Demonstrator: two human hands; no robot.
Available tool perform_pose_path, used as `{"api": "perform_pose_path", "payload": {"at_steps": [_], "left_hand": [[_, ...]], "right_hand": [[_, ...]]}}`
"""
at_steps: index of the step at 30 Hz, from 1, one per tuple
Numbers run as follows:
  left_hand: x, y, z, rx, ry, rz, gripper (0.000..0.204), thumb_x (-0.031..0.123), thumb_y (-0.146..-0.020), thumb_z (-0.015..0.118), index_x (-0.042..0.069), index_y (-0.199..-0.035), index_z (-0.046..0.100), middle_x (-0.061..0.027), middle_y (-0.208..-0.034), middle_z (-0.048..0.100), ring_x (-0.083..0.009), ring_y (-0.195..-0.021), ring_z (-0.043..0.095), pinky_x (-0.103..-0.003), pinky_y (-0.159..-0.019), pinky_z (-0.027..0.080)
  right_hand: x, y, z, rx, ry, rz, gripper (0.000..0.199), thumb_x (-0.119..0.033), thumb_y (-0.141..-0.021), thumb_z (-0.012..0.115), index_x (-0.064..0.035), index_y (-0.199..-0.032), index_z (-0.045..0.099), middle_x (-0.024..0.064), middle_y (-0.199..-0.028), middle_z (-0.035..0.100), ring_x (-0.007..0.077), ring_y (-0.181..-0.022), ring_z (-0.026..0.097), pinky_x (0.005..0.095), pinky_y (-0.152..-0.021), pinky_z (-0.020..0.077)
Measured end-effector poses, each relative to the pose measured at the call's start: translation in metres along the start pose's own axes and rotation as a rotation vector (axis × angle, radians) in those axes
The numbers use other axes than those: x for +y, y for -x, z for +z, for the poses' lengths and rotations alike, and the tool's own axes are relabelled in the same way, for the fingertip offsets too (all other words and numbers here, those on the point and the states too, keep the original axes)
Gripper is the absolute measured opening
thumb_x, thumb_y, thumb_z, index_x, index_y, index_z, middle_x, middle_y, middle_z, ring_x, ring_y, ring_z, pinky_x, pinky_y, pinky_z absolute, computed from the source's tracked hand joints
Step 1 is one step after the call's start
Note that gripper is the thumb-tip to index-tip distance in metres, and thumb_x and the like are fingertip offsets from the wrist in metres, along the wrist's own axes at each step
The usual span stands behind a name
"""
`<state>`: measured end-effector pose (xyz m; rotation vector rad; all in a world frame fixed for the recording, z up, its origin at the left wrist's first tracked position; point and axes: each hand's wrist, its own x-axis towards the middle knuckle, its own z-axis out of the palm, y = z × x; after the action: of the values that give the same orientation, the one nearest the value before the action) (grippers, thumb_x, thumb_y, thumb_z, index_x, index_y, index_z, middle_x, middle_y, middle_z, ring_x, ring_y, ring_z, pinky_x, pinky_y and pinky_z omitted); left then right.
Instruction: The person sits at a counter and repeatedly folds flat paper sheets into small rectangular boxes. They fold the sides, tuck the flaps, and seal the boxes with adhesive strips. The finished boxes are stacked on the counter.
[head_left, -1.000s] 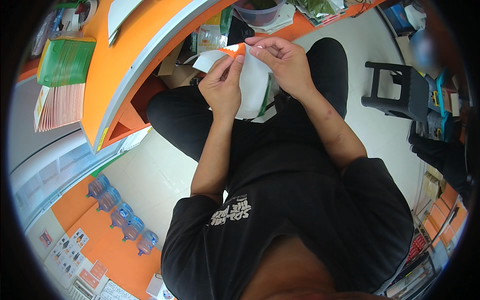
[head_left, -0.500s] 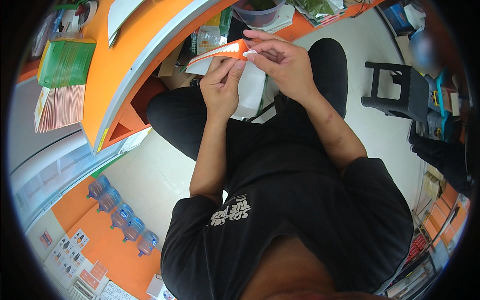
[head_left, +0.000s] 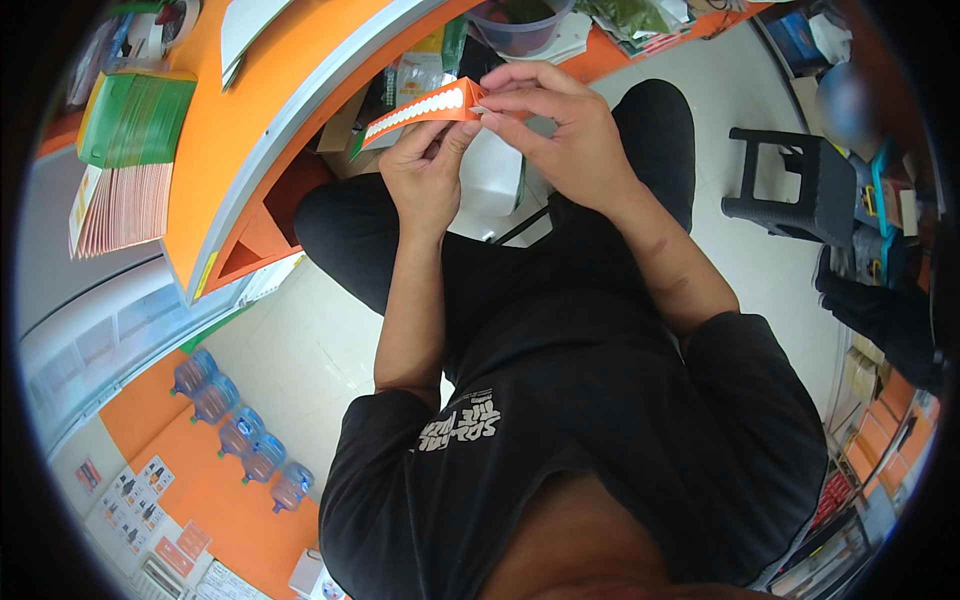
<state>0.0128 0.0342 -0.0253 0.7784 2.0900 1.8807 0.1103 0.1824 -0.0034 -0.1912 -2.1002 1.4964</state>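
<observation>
Above my lap I hold a long, narrow orange cardboard box [head_left: 415, 112] with a row of white round shapes along one side. My left hand [head_left: 425, 190] is closed around its lower edge, with thumb and fingers pinching near the right end. At that end my right hand [head_left: 572, 125] has its thumb and fingertips closed on the box's end flap. A small pale piece shows by the right thumb, partly hidden by the fingers. Below the hands a white sheet-like surface [head_left: 492, 180] appears between my knees.
An orange counter [head_left: 300, 65] with a grey edge curves along the left, bearing a banded stack of green-and-white cards [head_left: 140, 120]. Beyond my hands stands a clear plastic tub [head_left: 520, 35]. A dark stool [head_left: 790, 185] is at right; several water jugs [head_left: 240, 430] stand lower left.
Both hands have shifted slightly left, and the box has turned so its dotted orange side shows more fully. The white round piece at the right fingertips is now mostly hidden.
</observation>
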Motion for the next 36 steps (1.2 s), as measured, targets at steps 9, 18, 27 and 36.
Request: {"api": "perform_pose_path", "payload": {"at_steps": [9, 18, 27, 36], "left_hand": [[-0.008, 0.000, 0.001, -0.011, 0.145, 0.012, 0.025, 0.006, -0.093, 0.074, -0.005, -0.117, 0.072, -0.0093, -0.109, 0.070, -0.0133, -0.094, 0.067, -0.027, -0.085, 0.054], [-0.022, 0.008, 0.013, 0.061, -0.023, 0.052, 0.029, 0.009, -0.099, 0.067, -0.004, -0.125, 0.069, -0.0126, -0.120, 0.069, -0.0165, -0.104, 0.065, -0.028, -0.089, 0.052], [0.076, 0.018, -0.028, -1.246, 0.091, -0.477, 0.041, 0.015, -0.096, 0.070, -0.004, -0.131, 0.063, -0.0163, -0.123, 0.066, -0.0217, -0.112, 0.065, -0.032, -0.094, 0.050], [0.027, 0.005, -0.010, -0.551, -0.257, 0.414, 0.030, 0.015, -0.088, 0.078, 0.005, -0.115, 0.069, -0.0057, -0.111, 0.070, -0.0187, -0.104, 0.062, -0.034, -0.098, 0.046]], "right_hand": [[0.026, 0.009, 0.024, 0.070, -0.481, 0.255, 0.017, -0.012, -0.095, 0.073, -0.0008, -0.108, 0.077, 0.0043, -0.118, 0.070, 0.0070, -0.078, 0.062, 0.0228, -0.068, 0.0515], [0.023, 0.016, 0.039, 0.179, -0.244, 0.155, 0.018, -0.011, -0.089, 0.078, 0.0014, -0.102, 0.075, 0.0083, -0.111, 0.074, 0.0102, -0.086, 0.070, 0.0256, -0.071, 0.0573], [0.075, -0.015, -0.001, 0.173, 0.154, 0.126, 0.014, -0.013, -0.098, 0.063, -0.0050, -0.109, 0.064, 0.0163, -0.096, 0.072, 0.0317, -0.090, 0.072, 0.0406, -0.077, 0.0545], [0.065, 0.007, 0.010, -0.385, -0.166, 0.106, 0.025, -0.023, -0.102, 0.060, -0.0071, -0.121, 0.056, 0.0093, -0.108, 0.068, 0.0252, -0.100, 0.068, 0.0352, -0.088, 0.0519]]}}
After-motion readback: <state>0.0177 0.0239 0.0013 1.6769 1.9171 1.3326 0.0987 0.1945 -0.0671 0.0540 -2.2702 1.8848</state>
